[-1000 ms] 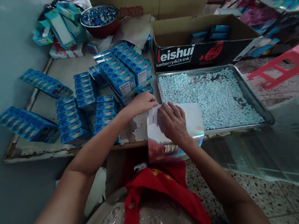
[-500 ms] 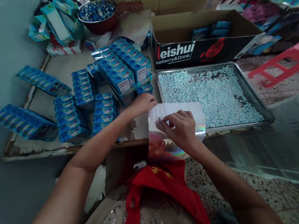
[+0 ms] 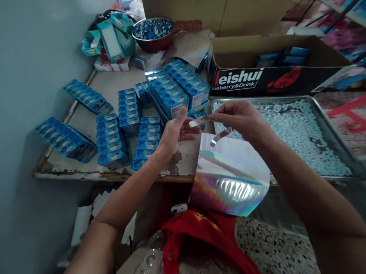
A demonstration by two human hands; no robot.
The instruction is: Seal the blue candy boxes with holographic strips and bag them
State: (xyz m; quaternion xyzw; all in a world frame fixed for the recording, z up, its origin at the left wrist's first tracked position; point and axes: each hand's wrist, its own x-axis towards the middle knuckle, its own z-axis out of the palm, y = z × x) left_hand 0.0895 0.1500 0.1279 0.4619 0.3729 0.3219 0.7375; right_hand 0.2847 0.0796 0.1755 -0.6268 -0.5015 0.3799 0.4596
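My right hand (image 3: pixel 242 117) is closed in a pinch over the near-left corner of the tray. From its fingers stick out narrow shiny silver strips (image 3: pixel 221 137), one pointing left and one hanging down-left. My left hand (image 3: pixel 174 131) is open, thumb raised and fingers apart, close to the tip of the left-pointing strip. Whether it touches that strip I cannot tell. Below both hands a silver, rainbow-reflecting sheet (image 3: pixel 231 177) lies over the table edge, above the red apron (image 3: pixel 206 231).
Stacks of small blue boxes (image 3: pixel 146 139) stand to the left. Pale blue pellets (image 3: pixel 288 126) cover much of a metal tray (image 3: pixel 361 169) at right. Behind are a black printed carton (image 3: pixel 238 79) and a red bowl (image 3: pixel 155 43) of blue-and-silver pieces. A red stool (image 3: pixel 365 108) stands at far right.
My right hand has lifted off the silver sheet with strips in its fingers. My left hand has left the sheet's corner and spread its fingers. The view has shifted left.
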